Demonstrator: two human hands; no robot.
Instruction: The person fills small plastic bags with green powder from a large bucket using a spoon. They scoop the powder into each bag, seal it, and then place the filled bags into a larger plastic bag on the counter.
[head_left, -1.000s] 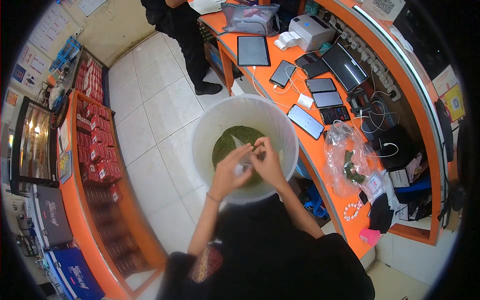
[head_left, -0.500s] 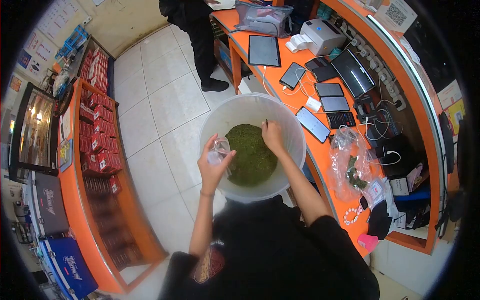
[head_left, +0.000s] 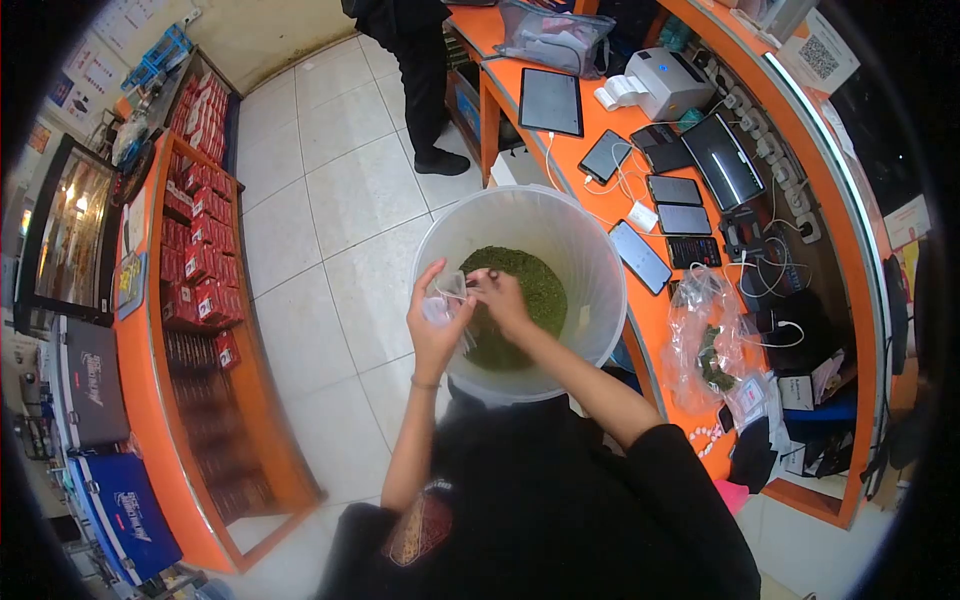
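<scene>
From the head camera, looking down over the person's shoulders: the left hand (head_left: 435, 325) is curled round a small clear bag (head_left: 447, 295), thumb and fingers closed on its side, holding it up over the near-left rim of the bucket (head_left: 590, 250); the right hand (head_left: 500, 300) is drawn to a pinch right at the bag's mouth, touching it; whether it grips the lip or a bit of leaf I cannot tell. The green leaf (head_left: 540, 285) lies heaped in the bucket's bottom, just beyond both hands. The counter (head_left: 655, 330) runs beside the bucket on the right, with phones (head_left: 640, 257) on leads; another person (head_left: 415, 60) stands well apart at the far end.

The risk, as I see it: the bag sits close to the rim, so a sagging mouth or a loose pinch could drop leaf outside onto the tiles (head_left: 330, 300); a slack left grip could let the bag fall into the heap.
</scene>
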